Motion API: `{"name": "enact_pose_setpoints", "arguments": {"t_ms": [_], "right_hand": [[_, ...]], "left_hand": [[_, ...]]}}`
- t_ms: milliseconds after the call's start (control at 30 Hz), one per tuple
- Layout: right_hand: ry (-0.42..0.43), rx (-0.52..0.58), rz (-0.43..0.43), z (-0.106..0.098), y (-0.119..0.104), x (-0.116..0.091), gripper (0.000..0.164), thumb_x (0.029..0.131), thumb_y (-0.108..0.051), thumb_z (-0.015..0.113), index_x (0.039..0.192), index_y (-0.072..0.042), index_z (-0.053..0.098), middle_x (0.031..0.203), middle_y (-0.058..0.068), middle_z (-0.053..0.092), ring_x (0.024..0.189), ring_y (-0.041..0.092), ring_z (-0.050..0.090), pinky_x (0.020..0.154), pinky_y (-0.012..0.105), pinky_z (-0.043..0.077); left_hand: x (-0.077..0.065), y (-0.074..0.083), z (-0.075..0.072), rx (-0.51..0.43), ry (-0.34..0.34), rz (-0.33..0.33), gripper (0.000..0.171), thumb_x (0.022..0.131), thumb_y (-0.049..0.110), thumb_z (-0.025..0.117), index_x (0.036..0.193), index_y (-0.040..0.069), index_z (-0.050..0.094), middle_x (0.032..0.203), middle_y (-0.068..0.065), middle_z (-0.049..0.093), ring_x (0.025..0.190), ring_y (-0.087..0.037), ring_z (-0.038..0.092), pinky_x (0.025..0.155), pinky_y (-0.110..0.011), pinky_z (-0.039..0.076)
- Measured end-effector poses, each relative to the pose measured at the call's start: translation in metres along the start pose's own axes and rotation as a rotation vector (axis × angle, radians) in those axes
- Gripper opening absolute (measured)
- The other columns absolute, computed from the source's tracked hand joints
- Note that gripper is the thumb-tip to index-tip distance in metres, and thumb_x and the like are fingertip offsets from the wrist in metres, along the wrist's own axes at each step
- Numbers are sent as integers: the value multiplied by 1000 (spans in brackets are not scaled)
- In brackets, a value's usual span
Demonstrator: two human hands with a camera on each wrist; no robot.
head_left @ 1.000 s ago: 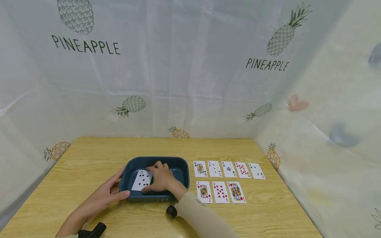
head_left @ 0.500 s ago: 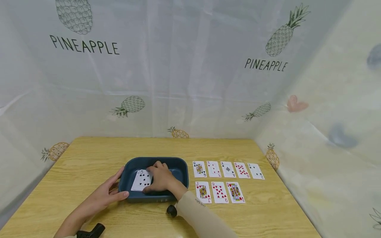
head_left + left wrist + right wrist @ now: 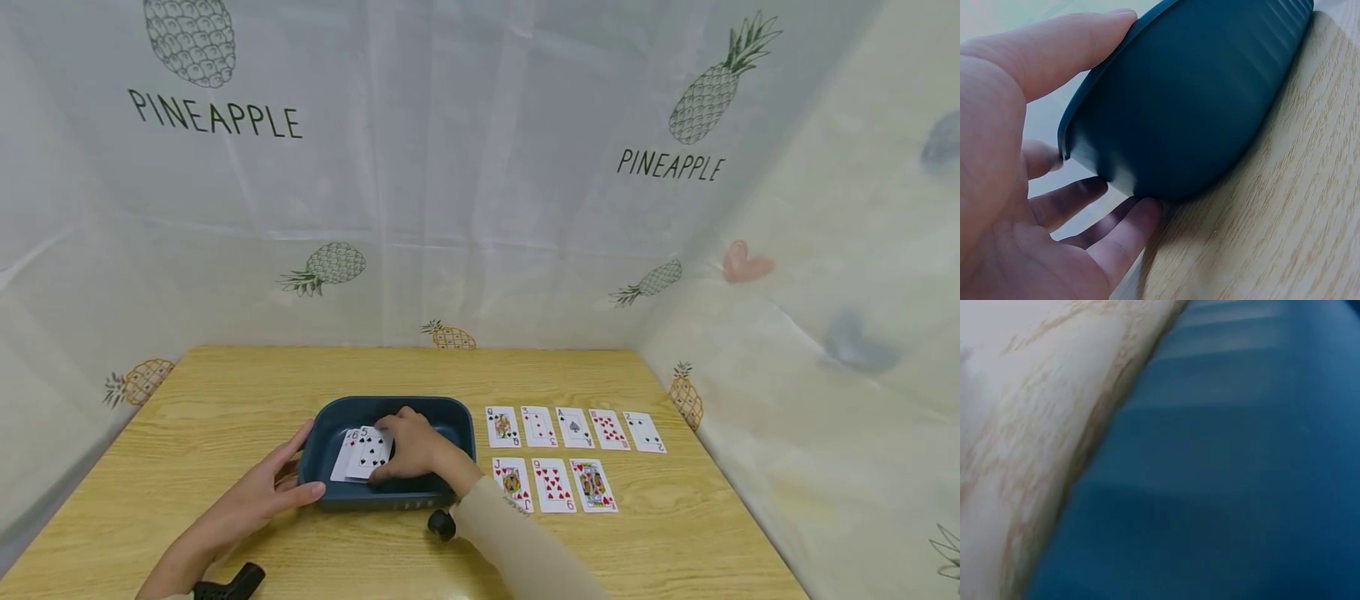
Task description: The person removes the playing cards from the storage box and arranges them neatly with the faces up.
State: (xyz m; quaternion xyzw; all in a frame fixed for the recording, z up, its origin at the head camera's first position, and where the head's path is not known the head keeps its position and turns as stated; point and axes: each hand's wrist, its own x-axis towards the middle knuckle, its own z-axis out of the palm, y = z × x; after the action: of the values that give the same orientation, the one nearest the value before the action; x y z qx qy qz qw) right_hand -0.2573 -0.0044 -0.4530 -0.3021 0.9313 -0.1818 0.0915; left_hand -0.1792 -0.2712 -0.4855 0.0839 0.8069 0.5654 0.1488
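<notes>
In the head view my left hand (image 3: 258,493) holds the left end of a dark blue plastic container (image 3: 390,498). The left wrist view shows the thumb on the container's rim (image 3: 1082,103), with the fingertips against its outer end wall. Inside, my right hand (image 3: 416,446) pinches the five of spades playing card (image 3: 372,454) by its right side. A red six card (image 3: 343,460) lies partly under it on the left. The right fingers hide part of the card. Only the container's ribbed blue wall (image 3: 1210,450) fills the right wrist view, with no hand visible there.
To the right of the container, face-up playing cards lie in two rows on the wooden table (image 3: 600,550). The back row includes an ace (image 3: 574,428); the front row a jack (image 3: 512,483). A pineapple-printed cloth (image 3: 480,183) hangs behind.
My right hand has shifted slightly right with the five of spades, uncovering the red six beneath. The left hand has stayed on the container.
</notes>
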Motion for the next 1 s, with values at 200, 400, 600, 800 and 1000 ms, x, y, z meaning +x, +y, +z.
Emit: {"name": "enact_pose_setpoints", "arguments": {"t_ms": [200, 400, 600, 800, 1000], "right_hand": [[-5, 17, -41, -10, 5, -7, 77, 80, -38, 95, 145, -9, 63, 127, 8, 61, 101, 10, 52, 94, 22, 47], [-10, 24, -61, -21, 8, -14, 78, 80, -37, 95, 145, -10, 63, 128, 6, 59, 101, 7, 52, 95, 21, 48], [2, 39, -43, -31, 12, -20, 79, 79, -36, 96, 147, -12, 61, 129, 6, 57, 98, 8, 51, 95, 23, 48], [18, 44, -79, -45, 18, -30, 82, 79, -37, 96, 149, -14, 59, 133, 7, 55, 102, 10, 54, 96, 26, 50], [75, 88, -105, -71, 28, -49, 84, 79, -33, 96, 151, -15, 55, 137, 6, 53, 115, 21, 62, 95, 29, 54]], "left_hand": [[0, 1, 0, 12, 9, -3, 100, 103, 31, 72, 173, 24, 1, 174, -29, 11, 154, -49, 33, 98, -13, 47], [0, 0, 0, 10, 11, -8, 100, 103, 31, 72, 173, 25, 1, 173, -29, 14, 153, -48, 35, 96, -11, 46], [2, 0, 1, -6, 7, 4, 99, 104, 30, 72, 173, 24, 1, 174, -30, 12, 153, -49, 35, 95, -11, 46], [2, -2, 0, -19, 5, 13, 99, 103, 28, 72, 173, 25, 1, 174, -29, 12, 153, -49, 34, 95, -12, 47], [1, -2, -1, -27, 1, 17, 99, 104, 28, 71, 173, 26, 1, 175, -27, 8, 154, -51, 31, 95, -15, 49]]}}
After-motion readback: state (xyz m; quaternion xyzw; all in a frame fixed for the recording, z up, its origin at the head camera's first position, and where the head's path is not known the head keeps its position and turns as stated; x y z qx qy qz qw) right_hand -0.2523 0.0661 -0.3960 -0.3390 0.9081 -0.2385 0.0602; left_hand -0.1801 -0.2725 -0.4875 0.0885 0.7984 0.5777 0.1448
